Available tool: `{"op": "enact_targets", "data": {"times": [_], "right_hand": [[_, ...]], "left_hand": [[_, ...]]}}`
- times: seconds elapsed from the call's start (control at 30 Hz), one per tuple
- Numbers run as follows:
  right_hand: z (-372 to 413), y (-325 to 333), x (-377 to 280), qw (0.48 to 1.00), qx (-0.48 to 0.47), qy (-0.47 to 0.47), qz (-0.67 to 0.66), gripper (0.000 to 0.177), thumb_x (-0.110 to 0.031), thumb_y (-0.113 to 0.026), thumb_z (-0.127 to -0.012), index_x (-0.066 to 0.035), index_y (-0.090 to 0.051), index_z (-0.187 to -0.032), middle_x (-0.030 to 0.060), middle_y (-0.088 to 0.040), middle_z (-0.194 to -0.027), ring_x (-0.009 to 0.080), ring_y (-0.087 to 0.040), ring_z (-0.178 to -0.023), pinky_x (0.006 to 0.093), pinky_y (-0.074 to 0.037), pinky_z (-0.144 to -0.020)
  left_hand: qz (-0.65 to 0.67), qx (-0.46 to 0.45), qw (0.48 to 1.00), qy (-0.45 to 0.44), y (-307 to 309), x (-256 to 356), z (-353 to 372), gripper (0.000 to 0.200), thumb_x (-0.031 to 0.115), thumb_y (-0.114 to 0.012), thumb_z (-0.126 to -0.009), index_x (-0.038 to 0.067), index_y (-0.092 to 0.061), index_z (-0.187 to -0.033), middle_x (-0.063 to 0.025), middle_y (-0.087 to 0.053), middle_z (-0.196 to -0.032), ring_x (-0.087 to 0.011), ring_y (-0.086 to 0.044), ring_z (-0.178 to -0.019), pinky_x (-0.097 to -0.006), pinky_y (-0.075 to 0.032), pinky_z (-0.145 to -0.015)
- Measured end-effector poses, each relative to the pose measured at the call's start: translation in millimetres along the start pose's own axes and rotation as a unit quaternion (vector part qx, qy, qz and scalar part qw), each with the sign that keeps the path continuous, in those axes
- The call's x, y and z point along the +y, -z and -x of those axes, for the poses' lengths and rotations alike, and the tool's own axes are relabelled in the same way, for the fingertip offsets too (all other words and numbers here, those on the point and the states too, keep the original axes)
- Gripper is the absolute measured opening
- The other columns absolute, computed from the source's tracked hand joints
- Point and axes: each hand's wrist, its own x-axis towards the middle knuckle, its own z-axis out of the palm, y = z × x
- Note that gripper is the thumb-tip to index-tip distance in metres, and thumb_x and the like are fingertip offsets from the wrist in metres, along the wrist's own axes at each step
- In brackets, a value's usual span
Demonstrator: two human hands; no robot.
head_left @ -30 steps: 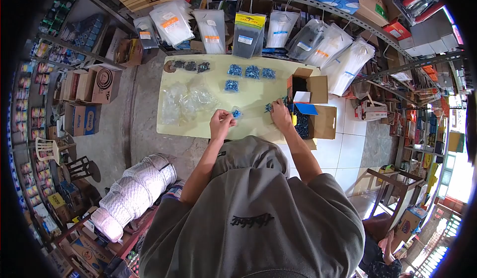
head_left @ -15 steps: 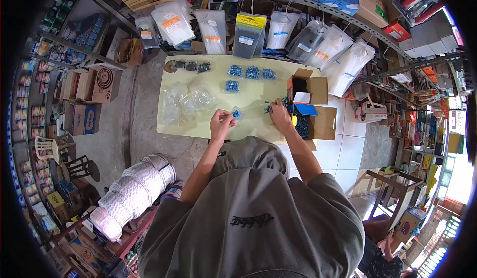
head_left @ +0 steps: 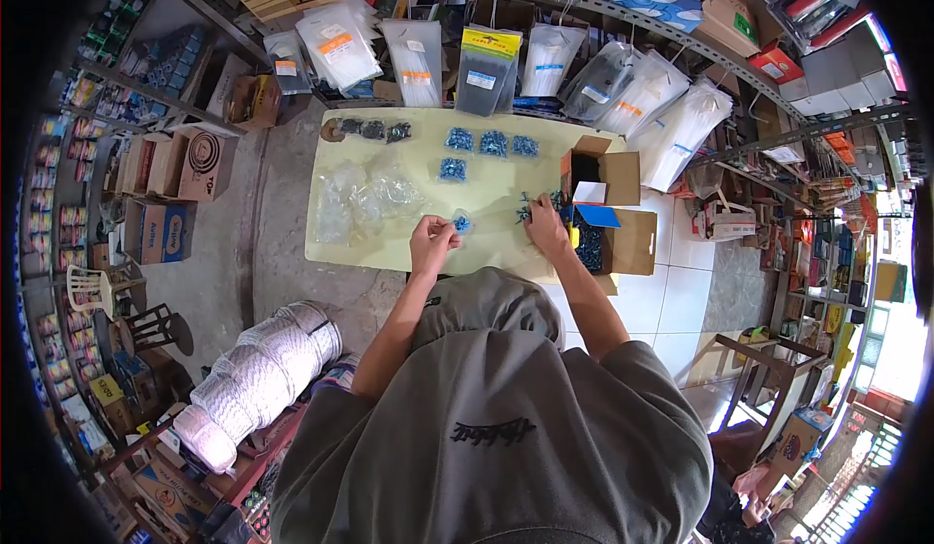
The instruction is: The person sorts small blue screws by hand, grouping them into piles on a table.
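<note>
My left hand [head_left: 434, 243] pinches the edge of a small clear bag [head_left: 462, 223] with blue pieces in it, above the pale table [head_left: 486, 194]. On the right, my right hand [head_left: 545, 225] has its fingers down at a small pile of loose blue pieces [head_left: 525, 205]; what its fingertips hold is too small to tell. Beside that hand stands an open cardboard box [head_left: 632, 242] full of dark blue pieces. Several filled bags of blue pieces [head_left: 493, 143] lie at the table's back. Clear empty bags [head_left: 370, 199] are spread at the left.
Small bags of dark pieces [head_left: 373, 129] lie at the back left corner. Packs of cable ties [head_left: 488, 72] hang from a shelf behind the table. A large white rope roll [head_left: 263, 379] is at the lower left. Part of another person [head_left: 749, 505] shows at the lower right.
My right hand has shifted slightly left over the loose blue pieces, and more of them show by its fingers. My left hand keeps its hold on the bag.
</note>
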Motion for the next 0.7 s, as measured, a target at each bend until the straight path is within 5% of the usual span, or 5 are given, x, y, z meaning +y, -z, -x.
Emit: {"op": "enact_targets", "data": {"times": [0.47, 0.53, 0.7], "right_hand": [[-1.2, 8.1, 1.4, 0.997, 0.060, -0.012, -0.040, 0.013, -0.001, -0.057, -0.080, 0.002, -0.065, -0.090, 0.0206, -0.057, -0.100, 0.0390, -0.060, -0.088, 0.0458, -0.051, -0.078], [-2.6, 12.4, -0.7, 0.989, 0.146, 0.027, -0.027, 0.013, -0.002, -0.059, -0.079, 0.001, -0.067, -0.088, 0.0196, -0.062, -0.093, 0.0357, -0.063, -0.083, 0.0402, -0.053, -0.076], [8.8, 46.5, -44.1, 0.966, 0.112, -0.064, -0.225, 0.015, -0.005, -0.065, -0.080, 0.003, -0.068, -0.093, 0.0154, -0.068, -0.087, 0.0216, -0.068, -0.077, 0.0301, -0.053, -0.071]], "left_hand": [[-0.005, 0.002, 1.000, 0.006, -0.1, 1.1, 0.4, 0.014, 0.003, -0.061, -0.087, -0.003, -0.051, -0.094, -0.0091, -0.054, -0.083, -0.0182, -0.065, -0.067, -0.0293, -0.058, -0.060], [-0.002, -0.001, 1.000, 0.001, -0.4, 2.9, 0.3, 0.014, 0.003, -0.061, -0.087, -0.003, -0.051, -0.094, -0.0089, -0.054, -0.083, -0.0182, -0.065, -0.067, -0.0292, -0.058, -0.060], [-0.013, 0.010, 1.000, 0.004, -0.4, 1.8, 1.9, 0.013, 0.005, -0.061, -0.087, -0.001, -0.053, -0.095, -0.0098, -0.058, -0.081, -0.0178, -0.065, -0.070, -0.0303, -0.058, -0.065]]}}
